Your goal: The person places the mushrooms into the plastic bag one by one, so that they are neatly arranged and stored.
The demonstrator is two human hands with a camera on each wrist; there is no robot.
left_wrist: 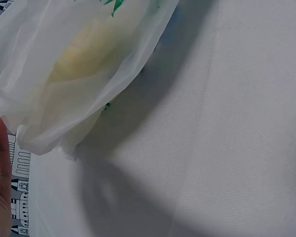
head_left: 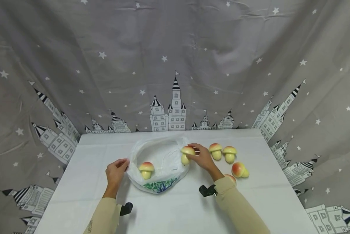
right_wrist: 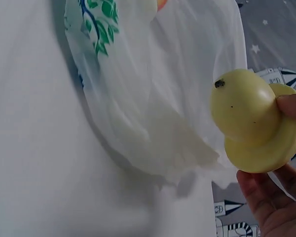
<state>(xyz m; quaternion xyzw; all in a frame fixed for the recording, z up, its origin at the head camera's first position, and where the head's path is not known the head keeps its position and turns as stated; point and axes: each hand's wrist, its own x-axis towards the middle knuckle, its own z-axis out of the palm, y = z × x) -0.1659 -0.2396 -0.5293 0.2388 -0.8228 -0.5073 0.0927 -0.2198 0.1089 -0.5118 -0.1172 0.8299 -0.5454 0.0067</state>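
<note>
A white translucent plastic bag [head_left: 135, 180] with a green and blue tree print stands with its mouth spread wide. My left hand [head_left: 115, 172] pinches its left rim. One toy mushroom [head_left: 146, 170], with a red-yellow cap and pale stem, is inside near the front left; in the left wrist view its yellowish shape [left_wrist: 89, 57] shows through the plastic. My right hand [head_left: 203, 157] grips another mushroom [right_wrist: 244, 108] by its cap at the bag's right rim, stem pointing down in the head view. Whether this mushroom touches the bag I cannot tell.
To the right of the right hand lie several more mushrooms: two upright ones [head_left: 215, 151] side by side, one tipped over [head_left: 239, 170], and one [head_left: 231, 178] partly hidden by the right forearm. Behind the white-covered table [head_left: 101, 146] hangs a grey castle-print curtain [head_left: 119, 71].
</note>
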